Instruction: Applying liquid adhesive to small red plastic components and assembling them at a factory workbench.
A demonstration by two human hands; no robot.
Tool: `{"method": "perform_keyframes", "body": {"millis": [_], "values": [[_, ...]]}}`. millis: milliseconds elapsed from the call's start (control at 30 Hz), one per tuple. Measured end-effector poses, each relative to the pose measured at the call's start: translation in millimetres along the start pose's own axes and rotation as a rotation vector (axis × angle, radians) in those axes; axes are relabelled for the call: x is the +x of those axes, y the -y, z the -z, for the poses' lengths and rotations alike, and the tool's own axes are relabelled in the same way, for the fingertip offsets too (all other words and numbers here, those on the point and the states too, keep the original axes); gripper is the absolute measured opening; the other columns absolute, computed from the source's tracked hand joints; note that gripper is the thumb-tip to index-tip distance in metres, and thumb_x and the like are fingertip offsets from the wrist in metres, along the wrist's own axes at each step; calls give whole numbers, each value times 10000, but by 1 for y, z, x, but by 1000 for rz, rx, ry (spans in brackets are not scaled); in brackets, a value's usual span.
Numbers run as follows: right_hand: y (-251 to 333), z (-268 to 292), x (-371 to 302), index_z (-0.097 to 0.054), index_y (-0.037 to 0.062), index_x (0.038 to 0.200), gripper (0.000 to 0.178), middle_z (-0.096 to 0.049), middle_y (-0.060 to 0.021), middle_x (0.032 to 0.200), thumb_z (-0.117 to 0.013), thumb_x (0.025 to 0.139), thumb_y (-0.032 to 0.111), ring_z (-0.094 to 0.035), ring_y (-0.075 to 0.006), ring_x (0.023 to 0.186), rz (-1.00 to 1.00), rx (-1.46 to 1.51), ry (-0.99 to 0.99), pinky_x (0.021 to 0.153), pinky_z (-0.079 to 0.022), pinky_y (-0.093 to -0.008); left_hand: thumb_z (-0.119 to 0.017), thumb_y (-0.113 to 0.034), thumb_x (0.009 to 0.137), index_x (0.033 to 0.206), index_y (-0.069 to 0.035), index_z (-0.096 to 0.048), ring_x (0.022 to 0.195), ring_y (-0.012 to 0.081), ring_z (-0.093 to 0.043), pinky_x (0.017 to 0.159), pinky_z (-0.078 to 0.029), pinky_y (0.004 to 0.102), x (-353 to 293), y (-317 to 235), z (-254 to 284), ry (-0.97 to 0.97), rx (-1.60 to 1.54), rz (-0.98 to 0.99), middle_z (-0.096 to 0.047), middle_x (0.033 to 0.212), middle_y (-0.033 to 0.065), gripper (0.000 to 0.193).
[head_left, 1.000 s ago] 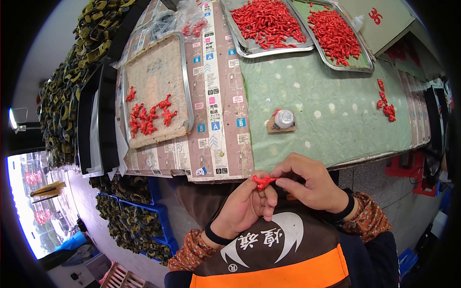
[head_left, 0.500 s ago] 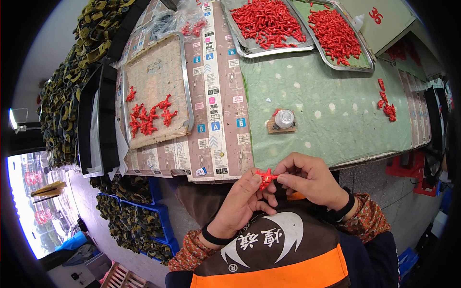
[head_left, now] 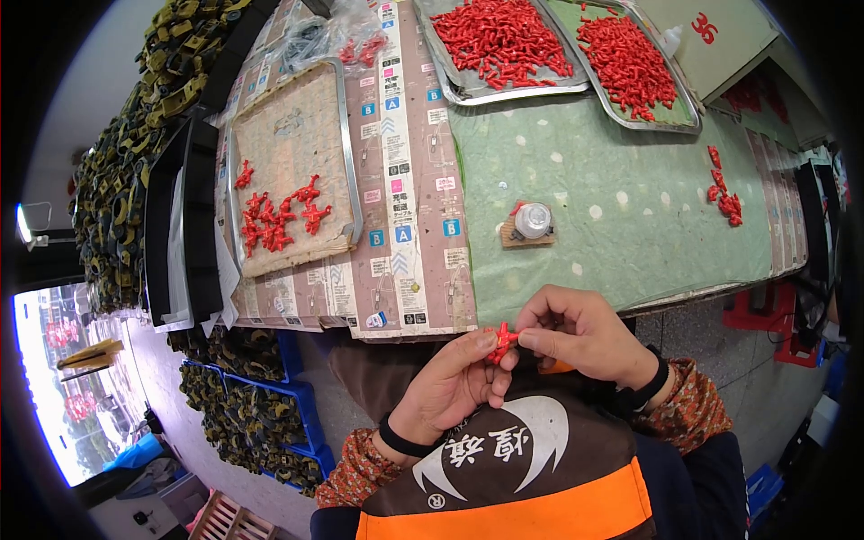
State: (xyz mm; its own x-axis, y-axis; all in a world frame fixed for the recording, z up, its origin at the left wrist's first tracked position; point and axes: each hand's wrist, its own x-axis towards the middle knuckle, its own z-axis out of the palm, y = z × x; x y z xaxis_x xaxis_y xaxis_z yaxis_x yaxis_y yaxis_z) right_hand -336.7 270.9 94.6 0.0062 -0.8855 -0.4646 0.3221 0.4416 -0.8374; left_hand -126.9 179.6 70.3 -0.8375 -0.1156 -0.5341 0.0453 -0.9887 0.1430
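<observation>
A small red plastic figure (head_left: pixel 501 344) with stubby limbs is held between both hands, just in front of the table's near edge. My left hand (head_left: pixel 459 378) pinches its body between thumb and fingers. From the other side, the thumb and forefinger of my right hand (head_left: pixel 580 337) are closed on one of its ends. Fingers cover part of the piece, so its full shape is hidden. Beyond the hands, a small clear round container (head_left: pixel 533 220) stands on a piece of brown cardboard (head_left: pixel 515 238). Several similar red figures (head_left: pixel 274 220) lie on the paper-lined tray (head_left: pixel 346 135) at the left.
Two metal trays heaped with red parts (head_left: pixel 495 45) (head_left: pixel 625 67) stand at the back. A few red pieces (head_left: pixel 723 200) lie at the right on the green cloth (head_left: pixel 630 243). Blue crates (head_left: pixel 310 414) of dark parts stand below left; a red stool (head_left: pixel 765 310) is at right.
My left hand has turned slightly and its lower fingers have curled in around the red figure. The right hand keeps its pinch at nearly the same place.
</observation>
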Motion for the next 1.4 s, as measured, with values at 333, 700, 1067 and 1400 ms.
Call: {"method": "perform_keyframes", "body": {"millis": [333,700,1067,1400], "values": [[8,-1,-6,-639,-9,934,92,-628,-38,809,-699,931,61,-576,-92,734,166,-234,-4,669,-486,-267,-608,-235,1035,1091,-47,-593,716,140,-667,613,-574,251,-2,-1,-2,-8,114,0,-707,962,111,197],[15,-5,-15,-642,-3,913,98,-656,-87,807,-715,912,62,-618,-134,720,162,-339,-14,646,-494,-286,-633,-217,1023,1037,-76,-589,750,119,-683,635,-559,231,-3,-1,-1,38,85,59,-722,960,101,148],[13,1,-16,-660,9,997,129,-661,-24,847,-726,933,100,-597,-70,737,85,-239,40,666,-505,-240,-681,-138,989,1083,-68,-597,829,124,-688,705,-572,249,-13,1,-13,-62,326,-73,-711,1014,88,144],[3,-3,-18,-644,5,1030,123,-649,-6,882,-695,955,88,-586,-47,797,13,-62,55,692,-501,-221,-831,16,779,1102,-45,-689,875,232,-692,739,-559,300,-14,4,-17,-97,1627,-1039,-697,1040,131,358]]}}
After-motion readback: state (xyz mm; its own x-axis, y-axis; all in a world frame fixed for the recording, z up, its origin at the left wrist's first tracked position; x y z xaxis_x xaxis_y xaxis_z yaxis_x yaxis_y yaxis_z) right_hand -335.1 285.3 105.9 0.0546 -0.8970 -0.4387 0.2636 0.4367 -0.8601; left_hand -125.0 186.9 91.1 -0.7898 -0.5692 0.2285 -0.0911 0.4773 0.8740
